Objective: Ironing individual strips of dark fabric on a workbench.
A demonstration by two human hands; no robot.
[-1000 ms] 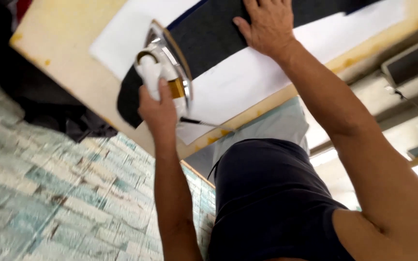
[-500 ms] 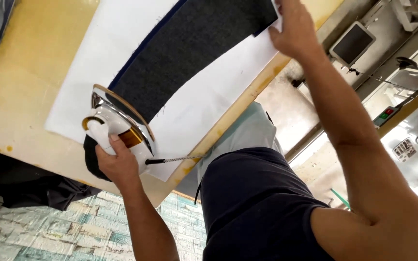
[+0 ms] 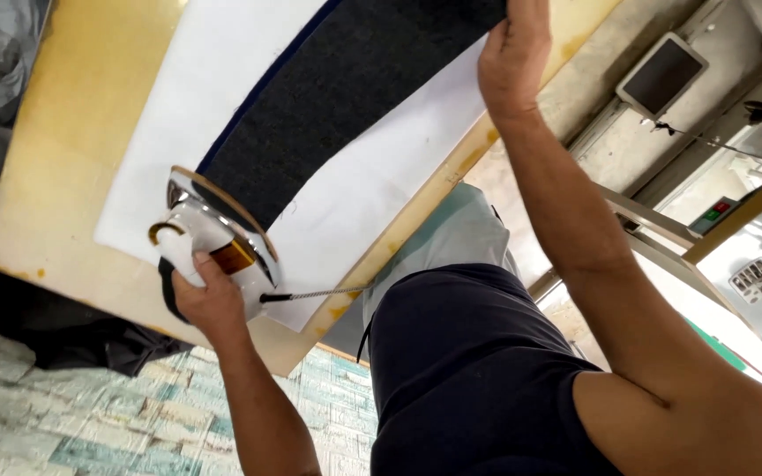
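Dark denim, a long curved strip (image 3: 346,88), lies across a sheet of white paper (image 3: 372,189) on a yellowed, stained pressing table (image 3: 63,141). The head view, the only one here, is turned about, so that the person's dark shirt (image 3: 469,379) fills the lower middle and both bare arms reach up toward the table.

The left hand (image 3: 212,300) is wrapped around the white handle of an electric iron (image 3: 213,238); fingers and thumb are clamped on the grip. The iron sits flat on the near end of the denim strip, its metal soleplate edged with a brown rim, and it covers that end almost wholly, with only a dark tip of cloth showing beside the hand. A braided cord (image 3: 310,293) leaves the iron's heel and runs over the paper toward the table's edge.

The right hand (image 3: 513,53) is at the far end of the strip, well apart from the iron, with the palm pressed down where denim meets paper. Its fingers run out of the top of the frame, so I cannot tell whether they pinch the cloth or only rest on it.

Beside the table, dark cloth (image 3: 72,339) hangs in a heap over a pale tiled floor (image 3: 90,423). To the right stand grey machines, one with a small dark screen (image 3: 661,75).
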